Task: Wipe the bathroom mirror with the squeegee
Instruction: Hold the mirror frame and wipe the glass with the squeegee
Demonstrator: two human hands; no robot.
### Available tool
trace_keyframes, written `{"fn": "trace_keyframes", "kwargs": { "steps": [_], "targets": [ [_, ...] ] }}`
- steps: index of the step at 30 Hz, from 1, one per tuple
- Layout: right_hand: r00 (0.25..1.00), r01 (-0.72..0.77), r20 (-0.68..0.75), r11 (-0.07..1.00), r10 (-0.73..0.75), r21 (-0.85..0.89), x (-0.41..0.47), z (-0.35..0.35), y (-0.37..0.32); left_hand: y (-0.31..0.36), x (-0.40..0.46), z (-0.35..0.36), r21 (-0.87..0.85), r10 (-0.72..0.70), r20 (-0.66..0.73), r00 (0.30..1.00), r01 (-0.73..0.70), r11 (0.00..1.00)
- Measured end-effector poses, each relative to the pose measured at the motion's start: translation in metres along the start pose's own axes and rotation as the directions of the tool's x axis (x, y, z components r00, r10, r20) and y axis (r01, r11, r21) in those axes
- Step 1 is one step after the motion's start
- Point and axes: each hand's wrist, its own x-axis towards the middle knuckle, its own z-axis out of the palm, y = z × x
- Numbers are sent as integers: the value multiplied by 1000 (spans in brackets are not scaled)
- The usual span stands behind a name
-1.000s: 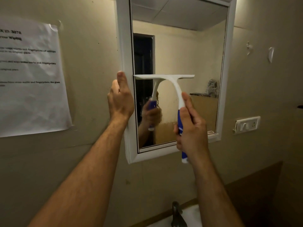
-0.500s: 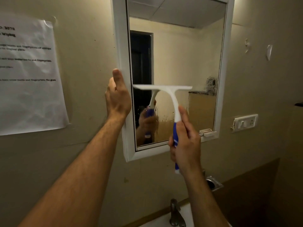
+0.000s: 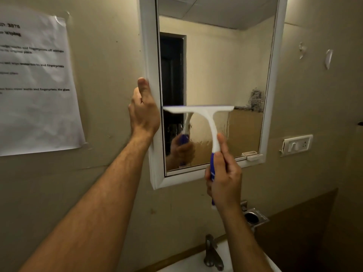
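A white-framed mirror (image 3: 151, 55) hangs on the beige wall. My right hand (image 3: 225, 179) grips the blue handle of a white squeegee (image 3: 204, 112), whose blade lies flat across the left and middle of the glass, a bit below mid-height. Below the blade the glass shows streaks and droplets. My left hand (image 3: 143, 112) holds the mirror's left frame edge, thumb up along it. The reflection shows the hand and squeegee handle.
A printed paper sheet (image 3: 35, 81) is taped to the wall at left. A switch plate (image 3: 297, 144) sits right of the mirror. Below are a metal tap (image 3: 212, 252), a white basin edge (image 3: 186, 264) and a steel holder (image 3: 254, 216).
The squeegee has slid down the glass with my right hand, from upper-middle to below mid-height. My left hand stays on the frame edge.
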Motion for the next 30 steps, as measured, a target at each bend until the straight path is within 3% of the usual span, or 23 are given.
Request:
{"fn": "trace_keyframes", "kwargs": {
  "steps": [4,11,19,30],
  "targets": [
    [999,37,28,999,-37,27,20,6,-12,-2,1,2,1,0,9,1000,0,1000],
    [999,-17,28,1000,17,-5,-23,-5,22,-7,4,2,-1,32,4,999,-32,999],
    [999,20,41,1000,-19,-16,7,0,-6,-1,1,1,8,11,0,1000,-11,1000],
    [998,-30,54,996,35,-83,-32,-16,18,-4,2,4,-18,27,-10,1000,-27,999]
  ]
}}
